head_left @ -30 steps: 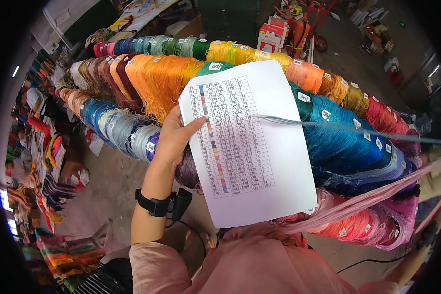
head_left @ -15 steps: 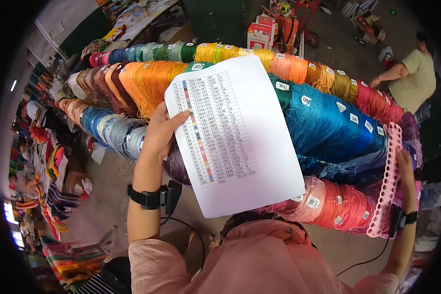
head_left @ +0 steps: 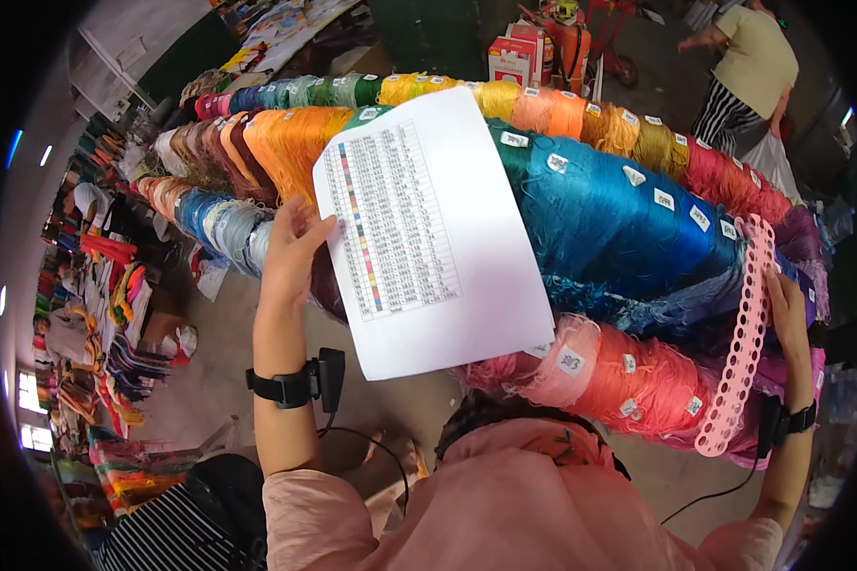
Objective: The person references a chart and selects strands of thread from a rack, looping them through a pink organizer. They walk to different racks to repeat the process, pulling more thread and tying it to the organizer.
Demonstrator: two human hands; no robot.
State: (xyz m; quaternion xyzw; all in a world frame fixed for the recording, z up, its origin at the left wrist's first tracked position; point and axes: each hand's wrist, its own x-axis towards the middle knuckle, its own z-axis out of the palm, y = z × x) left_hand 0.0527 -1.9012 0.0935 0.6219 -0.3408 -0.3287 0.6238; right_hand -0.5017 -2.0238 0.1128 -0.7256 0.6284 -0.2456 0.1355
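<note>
A white sheet of paper [head_left: 476, 285], printed with a table and a column of small colour patches, lies tilted across the rows of thread. My left hand [head_left: 293, 249] is at its left edge, thumb and fingers apart, the thumb tip right at the paper's border. On the far right my right hand [head_left: 787, 309] grips a long pink perforated strip [head_left: 745, 347]; its fingertips are partly hidden behind the strip. Blue thread hanks [head_left: 619, 209] hang between the paper and the strip, with pink-red hanks [head_left: 628, 371] nearer me. Small white labels sit on the hanks.
Further thread rows, orange [head_left: 290, 147] and yellow [head_left: 495, 100] among them, run behind the paper. Beyond stand red-and-white boxes [head_left: 514, 59]. A person [head_left: 754, 62] in a light top is at the far right. Coloured bundles [head_left: 124, 305] lie along the left side. Cables hang from my wrist straps.
My left thumb has drawn back from on top of the paper to its edge, and the fingers have spread. The person behind has moved farther away. My right hand still holds the pink strip.
</note>
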